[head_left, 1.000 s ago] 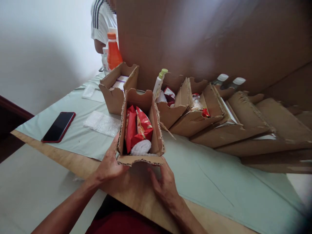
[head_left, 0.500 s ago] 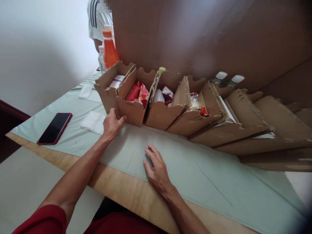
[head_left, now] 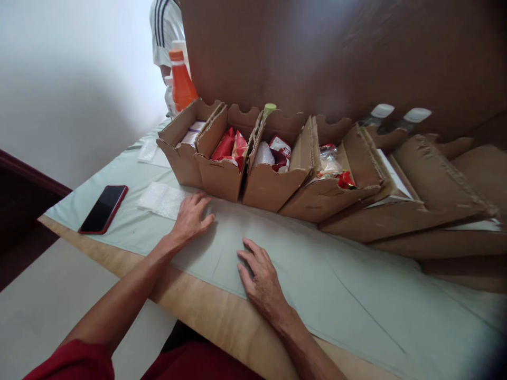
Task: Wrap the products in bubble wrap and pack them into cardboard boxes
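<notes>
My left hand [head_left: 192,216] lies flat and open on the pale green table cover [head_left: 317,274], just in front of a cardboard box [head_left: 222,177] that holds red snack packets [head_left: 228,146]. It holds nothing, and its fingertips rest beside a bubble-wrap sheet [head_left: 160,199]. My right hand [head_left: 262,274] also rests open on the cover, nearer the table's wooden front edge, with nothing in it. The box stands in a row of open cardboard boxes, between one with white items [head_left: 180,153] and one with a green-capped bottle [head_left: 273,174].
A red-cased phone [head_left: 103,208] lies at the left. An orange bottle [head_left: 182,79] stands behind the row, by a person in a white striped shirt [head_left: 165,26]. A tall cardboard wall [head_left: 336,58] backs the boxes. More cardboard boxes [head_left: 428,184] and two white-capped bottles [head_left: 398,117] extend right.
The box with red packets went from my hands at the table edge into the row. My left hand then drew back from it to lie flat; my right hand stays on the cover.
</notes>
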The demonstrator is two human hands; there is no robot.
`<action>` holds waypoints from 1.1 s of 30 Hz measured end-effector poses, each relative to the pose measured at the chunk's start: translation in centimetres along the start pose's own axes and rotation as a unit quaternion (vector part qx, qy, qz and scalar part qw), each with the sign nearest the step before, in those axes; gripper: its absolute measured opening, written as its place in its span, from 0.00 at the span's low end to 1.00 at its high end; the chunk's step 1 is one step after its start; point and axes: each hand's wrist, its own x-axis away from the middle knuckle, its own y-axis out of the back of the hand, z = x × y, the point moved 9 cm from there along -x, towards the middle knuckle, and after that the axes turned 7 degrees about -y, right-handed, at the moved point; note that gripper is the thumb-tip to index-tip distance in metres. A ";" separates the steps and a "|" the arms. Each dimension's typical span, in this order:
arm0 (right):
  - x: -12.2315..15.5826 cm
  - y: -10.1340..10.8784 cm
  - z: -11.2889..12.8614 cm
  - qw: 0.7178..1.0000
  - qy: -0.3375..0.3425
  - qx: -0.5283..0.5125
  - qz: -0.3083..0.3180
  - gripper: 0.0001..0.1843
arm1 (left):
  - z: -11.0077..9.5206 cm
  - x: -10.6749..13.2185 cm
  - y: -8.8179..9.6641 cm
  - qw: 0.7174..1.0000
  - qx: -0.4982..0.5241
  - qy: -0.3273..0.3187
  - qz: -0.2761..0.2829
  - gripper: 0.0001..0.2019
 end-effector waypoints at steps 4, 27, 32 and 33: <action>0.0 -0.1 0.0 1.000 0.014 -0.001 0.000 0.14 | 1.4 2.9 2.6 0.998 -0.055 -0.005 0.037 0.21; -0.4 0.0 0.7 0.998 0.045 0.046 0.014 0.14 | -2.4 -0.5 18.1 0.960 -0.081 -0.131 -0.236 0.02; -0.5 -0.2 0.7 0.998 0.055 0.044 0.008 0.13 | -11.3 5.8 14.5 0.923 -0.170 -0.268 -0.219 0.04; -0.5 -0.3 0.6 0.998 0.054 0.042 0.006 0.13 | -13.1 6.2 13.3 0.922 -0.161 -0.287 -0.202 0.05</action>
